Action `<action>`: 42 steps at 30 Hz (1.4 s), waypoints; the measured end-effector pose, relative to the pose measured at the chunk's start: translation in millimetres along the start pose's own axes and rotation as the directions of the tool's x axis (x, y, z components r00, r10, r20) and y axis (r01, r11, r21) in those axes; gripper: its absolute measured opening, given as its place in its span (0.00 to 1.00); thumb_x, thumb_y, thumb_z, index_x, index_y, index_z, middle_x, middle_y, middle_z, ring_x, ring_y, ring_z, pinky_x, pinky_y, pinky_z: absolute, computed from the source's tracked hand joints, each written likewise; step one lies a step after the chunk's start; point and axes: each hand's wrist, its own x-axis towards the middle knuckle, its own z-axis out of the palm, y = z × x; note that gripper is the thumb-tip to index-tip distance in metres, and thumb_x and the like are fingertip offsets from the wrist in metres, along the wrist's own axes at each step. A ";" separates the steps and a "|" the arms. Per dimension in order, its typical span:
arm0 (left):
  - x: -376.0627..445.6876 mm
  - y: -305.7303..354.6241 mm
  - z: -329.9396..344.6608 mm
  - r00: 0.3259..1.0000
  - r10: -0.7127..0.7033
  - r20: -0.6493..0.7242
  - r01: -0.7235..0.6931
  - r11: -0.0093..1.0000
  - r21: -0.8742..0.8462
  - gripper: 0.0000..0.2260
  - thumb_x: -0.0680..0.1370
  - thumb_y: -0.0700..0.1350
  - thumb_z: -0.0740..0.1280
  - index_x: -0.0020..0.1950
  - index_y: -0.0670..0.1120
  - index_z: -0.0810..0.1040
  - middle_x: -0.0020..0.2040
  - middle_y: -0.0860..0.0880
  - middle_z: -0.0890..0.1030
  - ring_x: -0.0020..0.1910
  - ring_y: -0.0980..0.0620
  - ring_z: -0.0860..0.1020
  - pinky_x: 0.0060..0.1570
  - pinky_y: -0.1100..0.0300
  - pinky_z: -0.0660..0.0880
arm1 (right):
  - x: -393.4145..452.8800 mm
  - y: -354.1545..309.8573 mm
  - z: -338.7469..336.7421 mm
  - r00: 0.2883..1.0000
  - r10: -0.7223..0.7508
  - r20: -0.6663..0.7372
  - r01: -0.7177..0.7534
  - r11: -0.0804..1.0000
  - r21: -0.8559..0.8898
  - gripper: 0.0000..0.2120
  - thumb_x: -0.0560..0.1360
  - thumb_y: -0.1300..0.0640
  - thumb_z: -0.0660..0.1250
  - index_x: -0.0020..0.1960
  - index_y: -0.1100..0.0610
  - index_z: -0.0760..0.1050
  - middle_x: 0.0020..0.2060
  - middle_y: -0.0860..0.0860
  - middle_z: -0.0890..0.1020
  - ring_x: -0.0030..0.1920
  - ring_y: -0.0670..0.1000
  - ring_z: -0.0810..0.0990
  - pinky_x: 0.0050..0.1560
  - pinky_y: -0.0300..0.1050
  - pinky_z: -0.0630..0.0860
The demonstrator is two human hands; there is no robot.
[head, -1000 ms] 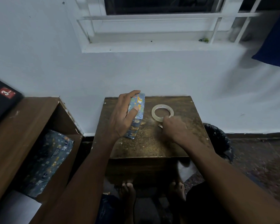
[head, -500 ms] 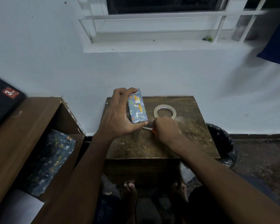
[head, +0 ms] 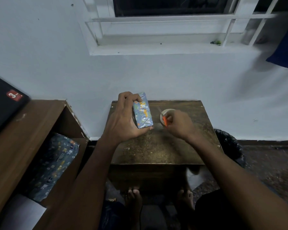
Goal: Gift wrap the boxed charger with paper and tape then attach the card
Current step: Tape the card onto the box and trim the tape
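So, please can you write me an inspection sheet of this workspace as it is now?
Surface: small brown table, worn and speckled.
Job's things: wrapped box; tape roll flat on the table; no card seen.
Clutter: spare wrapping paper in the wooden shelf.
Grippers: left hand grips the wrapped box; right hand pinches a small orange tool over the tape roll.
Cables: nothing seen.
Surroundings: white wall, window, black bag beside the table.
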 end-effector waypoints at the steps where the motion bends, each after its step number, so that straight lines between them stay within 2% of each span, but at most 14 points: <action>1: 0.3 0.2 0.1 1.000 0.003 -0.001 -0.003 1.000 -0.002 0.41 0.64 0.60 0.85 0.69 0.46 0.70 0.65 0.48 0.68 0.62 0.54 0.73 0.49 0.53 0.82 | 2.0 -0.6 -7.3 1.000 0.003 -0.026 0.001 0.990 0.141 0.04 0.75 0.61 0.73 0.48 0.53 0.84 0.41 0.50 0.85 0.42 0.49 0.83 0.42 0.42 0.75; 3: 0.7 1.3 0.9 1.000 0.002 -0.003 -0.002 1.000 -0.012 0.42 0.65 0.59 0.85 0.70 0.46 0.69 0.65 0.48 0.68 0.62 0.54 0.74 0.48 0.51 0.82 | -0.3 -5.9 -21.8 0.997 -0.034 -0.064 0.057 0.919 0.389 0.10 0.74 0.65 0.73 0.52 0.54 0.83 0.41 0.53 0.85 0.39 0.49 0.83 0.43 0.45 0.82; 6: 1.1 3.1 1.7 1.000 -0.014 -0.002 0.014 0.999 -0.035 0.44 0.64 0.59 0.85 0.72 0.47 0.68 0.67 0.49 0.68 0.64 0.53 0.75 0.49 0.49 0.82 | -6.1 -12.8 -31.1 0.982 -0.162 -0.093 0.187 0.839 0.511 0.13 0.75 0.65 0.72 0.57 0.54 0.84 0.43 0.55 0.85 0.43 0.57 0.84 0.49 0.53 0.86; 8: 1.0 3.3 1.5 1.000 -0.017 0.001 0.017 0.999 -0.040 0.45 0.64 0.58 0.86 0.72 0.47 0.67 0.67 0.49 0.68 0.64 0.53 0.74 0.50 0.50 0.82 | -6.2 -12.1 -31.5 0.966 -0.247 -0.074 0.250 0.835 0.490 0.14 0.76 0.64 0.72 0.59 0.53 0.85 0.41 0.52 0.86 0.43 0.56 0.85 0.49 0.54 0.85; 13: 0.8 -0.1 -0.3 1.000 -0.021 0.011 0.021 0.999 -0.050 0.45 0.63 0.57 0.86 0.72 0.47 0.67 0.67 0.50 0.68 0.64 0.53 0.75 0.52 0.52 0.81 | -8.2 -8.6 -37.8 0.928 -0.365 0.077 0.285 0.827 0.484 0.14 0.76 0.65 0.75 0.61 0.55 0.85 0.39 0.47 0.87 0.40 0.48 0.86 0.45 0.41 0.82; 17: 0.9 -0.9 0.1 1.000 -0.024 0.006 0.024 0.999 -0.049 0.45 0.64 0.58 0.86 0.72 0.47 0.67 0.67 0.50 0.68 0.63 0.53 0.75 0.51 0.54 0.81 | -10.8 -9.7 -43.2 0.911 -0.388 0.140 0.260 0.804 0.535 0.12 0.76 0.62 0.76 0.59 0.54 0.86 0.40 0.54 0.87 0.42 0.59 0.85 0.46 0.49 0.82; 20: 0.6 -1.0 1.3 1.000 -0.016 -0.012 0.016 0.999 -0.040 0.45 0.64 0.59 0.85 0.72 0.46 0.67 0.68 0.50 0.68 0.63 0.52 0.76 0.49 0.54 0.81 | -11.5 -9.5 -44.9 0.911 -0.378 0.168 0.226 0.794 0.564 0.11 0.76 0.60 0.77 0.58 0.53 0.86 0.41 0.56 0.87 0.41 0.55 0.83 0.45 0.48 0.80; 25: 1.1 0.5 1.6 0.998 -0.018 -0.058 0.018 1.000 -0.003 0.43 0.65 0.58 0.85 0.71 0.47 0.67 0.68 0.50 0.69 0.62 0.53 0.75 0.45 0.55 0.81 | -10.5 -8.5 -43.2 0.903 -0.396 0.167 0.267 0.822 0.503 0.13 0.76 0.61 0.77 0.59 0.52 0.87 0.39 0.51 0.87 0.40 0.51 0.84 0.44 0.44 0.80; 29: 2.3 -0.2 1.5 0.996 -0.022 -0.083 0.023 1.000 0.005 0.42 0.65 0.55 0.85 0.71 0.46 0.68 0.68 0.48 0.69 0.63 0.52 0.75 0.47 0.54 0.81 | -9.5 -7.1 -39.8 0.911 -0.389 0.136 0.296 0.847 0.442 0.15 0.75 0.62 0.77 0.60 0.52 0.87 0.39 0.51 0.87 0.42 0.57 0.85 0.46 0.49 0.82; 33: 2.2 -2.0 2.0 0.997 -0.023 -0.069 0.024 1.000 0.004 0.43 0.65 0.58 0.85 0.72 0.46 0.68 0.68 0.49 0.69 0.63 0.52 0.76 0.47 0.53 0.82 | -9.4 -8.7 -38.1 0.921 -0.377 0.100 0.312 0.865 0.393 0.16 0.74 0.62 0.77 0.59 0.49 0.87 0.38 0.50 0.86 0.41 0.54 0.84 0.42 0.44 0.80; 42: 1.4 -0.6 5.1 0.998 -0.035 -0.055 0.034 0.999 -0.009 0.44 0.65 0.58 0.85 0.73 0.47 0.67 0.69 0.51 0.68 0.60 0.53 0.77 0.46 0.51 0.82 | -8.5 -10.3 -34.4 0.922 -0.383 0.057 0.350 0.885 0.306 0.15 0.72 0.60 0.77 0.57 0.48 0.87 0.38 0.48 0.86 0.38 0.49 0.83 0.43 0.47 0.79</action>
